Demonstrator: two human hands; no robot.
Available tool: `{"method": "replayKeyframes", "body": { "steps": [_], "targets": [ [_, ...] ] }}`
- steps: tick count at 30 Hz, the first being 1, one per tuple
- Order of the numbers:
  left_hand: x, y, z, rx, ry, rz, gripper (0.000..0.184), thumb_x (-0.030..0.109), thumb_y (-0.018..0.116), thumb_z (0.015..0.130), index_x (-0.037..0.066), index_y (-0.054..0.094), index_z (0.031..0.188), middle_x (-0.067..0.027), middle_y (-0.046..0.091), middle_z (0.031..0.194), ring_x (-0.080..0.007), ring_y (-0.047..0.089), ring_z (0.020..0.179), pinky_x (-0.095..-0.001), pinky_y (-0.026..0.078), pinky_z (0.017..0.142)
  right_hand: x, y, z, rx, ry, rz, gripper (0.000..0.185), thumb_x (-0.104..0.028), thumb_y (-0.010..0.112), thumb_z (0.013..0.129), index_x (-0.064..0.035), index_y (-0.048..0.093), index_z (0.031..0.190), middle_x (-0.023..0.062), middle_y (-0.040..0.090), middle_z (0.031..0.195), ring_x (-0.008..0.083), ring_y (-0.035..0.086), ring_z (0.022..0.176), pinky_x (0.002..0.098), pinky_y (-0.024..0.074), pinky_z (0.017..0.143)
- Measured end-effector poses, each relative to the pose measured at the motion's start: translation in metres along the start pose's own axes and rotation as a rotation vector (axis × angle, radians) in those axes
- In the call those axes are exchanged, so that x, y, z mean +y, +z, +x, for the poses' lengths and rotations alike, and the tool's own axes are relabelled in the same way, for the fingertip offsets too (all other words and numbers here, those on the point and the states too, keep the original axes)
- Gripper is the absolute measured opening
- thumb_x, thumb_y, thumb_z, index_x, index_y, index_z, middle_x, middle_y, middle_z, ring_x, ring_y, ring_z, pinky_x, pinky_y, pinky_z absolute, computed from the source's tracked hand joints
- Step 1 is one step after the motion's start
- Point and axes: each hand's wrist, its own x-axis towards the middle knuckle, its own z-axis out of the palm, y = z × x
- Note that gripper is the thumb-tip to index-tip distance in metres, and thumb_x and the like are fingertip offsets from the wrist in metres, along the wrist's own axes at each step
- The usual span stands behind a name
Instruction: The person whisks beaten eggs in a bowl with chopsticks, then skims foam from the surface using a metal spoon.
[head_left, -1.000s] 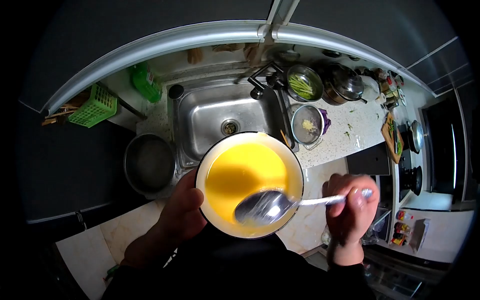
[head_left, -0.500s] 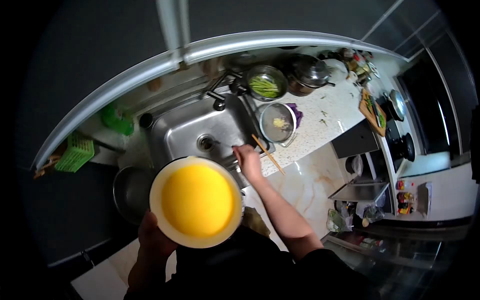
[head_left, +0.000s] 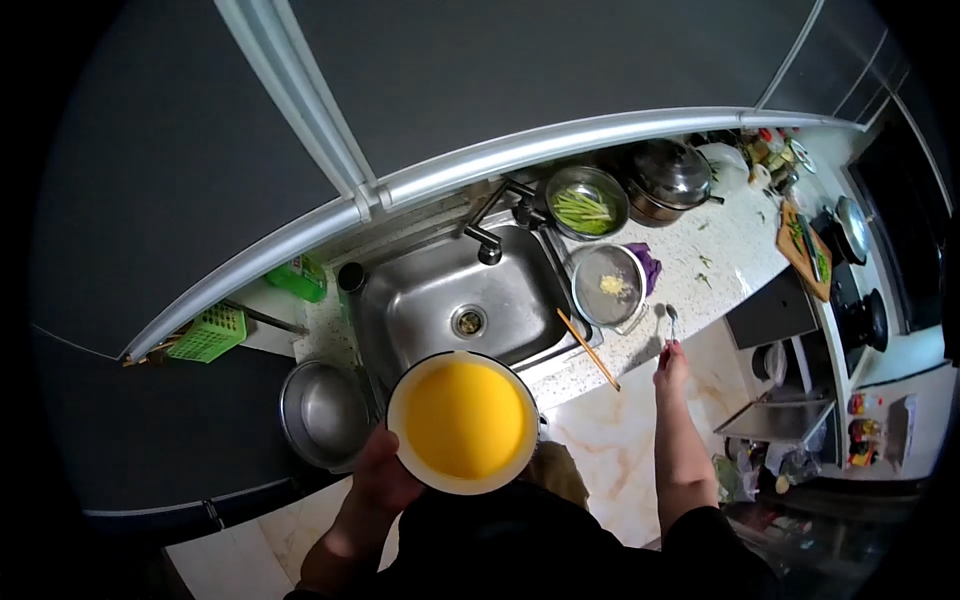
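My left hand (head_left: 385, 475) grips the left rim of a white bowl (head_left: 528, 450) with a dark edge. Smooth yellow liquid (head_left: 468, 420) fills much of the bowl, which is close to my body at the sink's front edge. My right hand (head_left: 672, 366) is stretched out to the right, closed around the handle of a metal spoon (head_left: 672, 316), whose head points up over the counter's front edge. Left of that hand, a pair of chopsticks (head_left: 592, 352) lies across the counter edge beside the sink.
Behind the bowl is the steel sink (head_left: 420, 300) with a black faucet (head_left: 484, 236). A strainer (head_left: 607, 310) with chopped pieces, a bowl of green stalks (head_left: 586, 210) and a lidded pot (head_left: 672, 172) stand right of it. A metal basin (head_left: 325, 410) is at left.
The spoon has left the bowl, and my right hand has passed by the sink and out to the right over the counter edge. My left hand still holds the bowl. The view has shifted.
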Motion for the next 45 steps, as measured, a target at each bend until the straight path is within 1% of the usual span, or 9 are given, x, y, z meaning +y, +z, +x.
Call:
{"method": "replayKeyframes", "body": {
  "steps": [10,16,23,24,28,30,33,36,45],
  "targets": [
    [-0.042,-0.006,0.044,0.028,-0.043,-0.074,0.065,0.032,0.059,0.094,-0.002,0.036,0.145,-0.0185,0.05,0.141,-0.0308,0.05,0.131,-0.0446,0.041,0.109,0.013,0.037,0.047,-0.087,0.125,-0.219,0.027,0.001,0.065,0.088,-0.0056,0.063,0.114,0.0043,0.071,0.089,0.0123,0.063,0.07,0.0246,0.0499,0.058],
    [-0.062,-0.012,0.082,0.071,-0.058,0.0,0.048,0.021,0.056,0.097,-0.001,0.045,0.138,-0.0152,0.056,0.134,-0.0284,0.056,0.124,-0.0421,0.045,0.106,0.013,0.043,0.058,-0.135,-0.584,-1.157,0.03,0.004,0.063,0.075,0.001,0.068,0.104,0.0138,0.07,0.086,0.0248,0.066,0.074,0.0333,0.0532,0.072],
    [-0.105,-0.067,0.12,0.09,-0.171,-0.099,0.042,0.016,0.054,0.099,0.001,0.047,0.137,-0.012,0.057,0.133,-0.0254,0.057,0.122,-0.0429,0.046,0.105,0.002,0.052,0.041,-0.105,-0.634,-1.258,0.034,-0.001,0.064,0.076,0.0003,0.067,0.111,0.0178,0.064,0.093,0.0318,0.063,0.086,0.039,0.0515,0.081],
    [-0.113,-0.078,0.126,0.09,-0.184,-0.105,0.042,0.016,0.054,0.099,0.001,0.047,0.137,-0.012,0.057,0.133,-0.0254,0.057,0.122,-0.0429,0.046,0.105,0.003,0.05,0.032,0.028,-1.065,-1.331,0.035,-0.003,0.066,0.079,-0.0016,0.067,0.113,0.016,0.063,0.092,0.0298,0.062,0.086,0.0388,0.051,0.08],
    [-0.135,-0.095,0.148,0.155,-0.169,0.001,0.044,0.018,0.055,0.098,0.003,0.046,0.139,-0.0103,0.055,0.136,-0.026,0.052,0.128,-0.0471,0.038,0.111,0.003,0.045,-0.009,-0.263,-0.563,-0.978,0.02,-0.012,0.06,0.095,-0.0019,0.066,0.111,0.0097,0.069,0.091,0.0176,0.064,0.07,0.033,0.051,0.064],
    [-0.146,-0.108,0.156,0.144,-0.216,0.024,0.045,0.019,0.056,0.099,0.005,0.047,0.14,-0.0093,0.054,0.138,-0.0254,0.048,0.133,-0.0478,0.036,0.112,-0.016,0.062,-0.097,-0.653,-0.119,-0.769,0.023,-0.017,0.051,0.103,-0.0026,0.065,0.115,0.0041,0.068,0.096,0.0131,0.065,0.076,0.0278,0.0532,0.064],
    [-0.171,-0.142,0.174,0.156,-0.303,0.013,0.046,0.02,0.057,0.098,0.007,0.047,0.141,-0.0069,0.053,0.139,-0.0239,0.047,0.132,-0.0479,0.036,0.111,-0.016,0.072,-0.182,-0.81,0.273,-0.603,0.035,-0.022,0.048,0.105,-0.0032,0.055,0.134,0.0078,0.065,0.118,0.016,0.064,0.101,0.0316,0.0575,0.078],
    [-0.186,-0.149,0.183,0.167,-0.336,0.061,0.045,0.021,0.056,0.099,0.007,0.047,0.14,-0.0062,0.054,0.139,-0.023,0.05,0.129,-0.0472,0.037,0.11,0.003,0.066,-0.216,-0.739,0.38,-0.53,0.043,-0.028,0.047,0.105,-0.0071,0.048,0.143,0.0073,0.056,0.135,0.0186,0.059,0.113,0.0368,0.0571,0.086],
    [-0.238,-0.175,0.199,0.196,-0.432,0.206,0.043,0.02,0.055,0.102,0.005,0.046,0.142,-0.0076,0.052,0.139,-0.0208,0.052,0.127,-0.0435,0.043,0.107,0.044,0.023,-0.205,-0.597,0.396,-0.565,0.039,-0.021,0.043,0.106,-0.0113,0.049,0.144,0.0035,0.059,0.13,0.0144,0.059,0.112,0.0315,0.0557,0.082]
  ]
}}
